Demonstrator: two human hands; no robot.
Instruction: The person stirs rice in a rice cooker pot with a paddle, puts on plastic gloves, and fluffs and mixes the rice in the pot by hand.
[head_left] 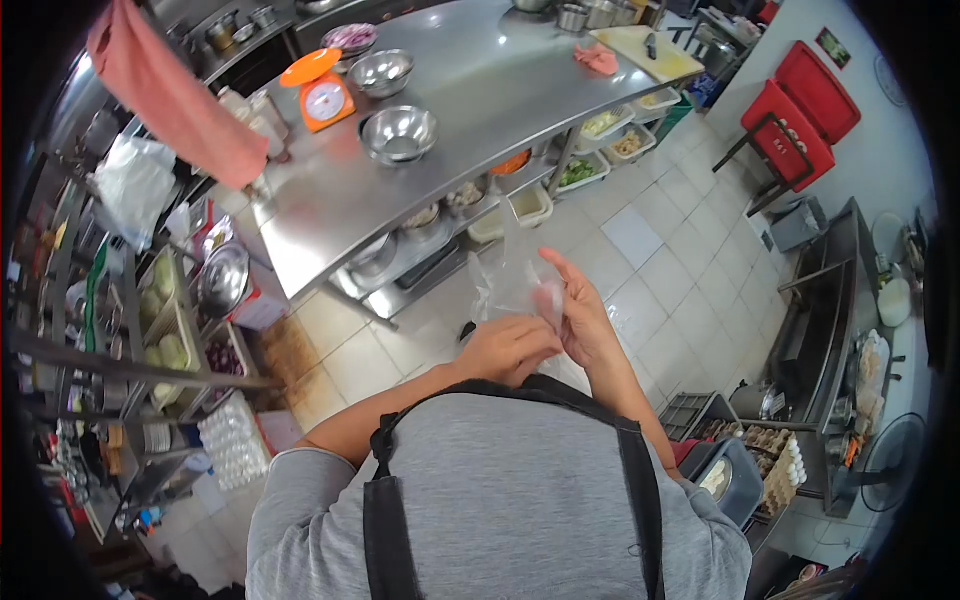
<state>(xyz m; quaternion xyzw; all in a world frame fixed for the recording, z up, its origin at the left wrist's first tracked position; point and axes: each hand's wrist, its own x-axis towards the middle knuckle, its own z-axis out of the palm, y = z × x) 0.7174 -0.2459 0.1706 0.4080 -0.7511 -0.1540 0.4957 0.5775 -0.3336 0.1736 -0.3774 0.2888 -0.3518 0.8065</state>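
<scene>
A thin, crinkled piece of clear plastic (pixel 513 282) is held up in front of my chest; I cannot tell whether it is a bag or a disposable glove. My left hand (pixel 508 348) has its fingers curled in on the lower part of the plastic. Close beside it, my right hand (pixel 588 322) grips the plastic's right side, its fingers pointing up and partly behind the film. Both hands are bare and nearly touch each other. Beyond them stands a long steel table (pixel 480 110), with two steel bowls, the nearer bowl (pixel 400 134) near its middle.
An orange kitchen scale (pixel 322 98) stands on the table near a pink cloth (pixel 185 95) hanging at the left. A cutting board (pixel 650 53) lies at the far end. Food tubs (pixel 583 172) fill the lower shelf. Egg trays (pixel 770 455) and a red cooler (pixel 795 125) are on the right.
</scene>
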